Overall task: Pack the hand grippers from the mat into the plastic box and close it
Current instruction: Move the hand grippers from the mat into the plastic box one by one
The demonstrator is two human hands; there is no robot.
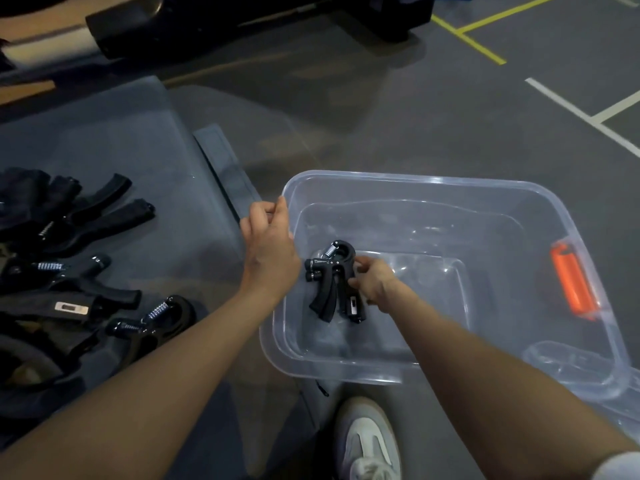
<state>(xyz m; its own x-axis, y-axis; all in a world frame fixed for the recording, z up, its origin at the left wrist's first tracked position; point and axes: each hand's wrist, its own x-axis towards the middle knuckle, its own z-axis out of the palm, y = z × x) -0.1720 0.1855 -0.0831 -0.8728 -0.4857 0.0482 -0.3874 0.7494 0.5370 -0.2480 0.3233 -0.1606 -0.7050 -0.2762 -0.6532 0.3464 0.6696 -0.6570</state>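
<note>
A clear plastic box (408, 183) stands open on the floor at centre right. Inside it, low over the bottom, my right hand (375, 284) grips a black hand gripper (332, 282) with a steel spring. My left hand (268, 252) hovers at the box's left rim with loosely curled fingers and holds nothing. Several more black hand grippers (79, 271) lie piled on the grey mat (114, 140) at the left. An orange latch (573, 284) sits on the box's right wall.
A clear lid (581, 372) lies by the box's right front corner. My white shoe (367, 441) stands just in front of the box. Dark equipment (242, 19) lies across the far floor, which carries yellow and white lines.
</note>
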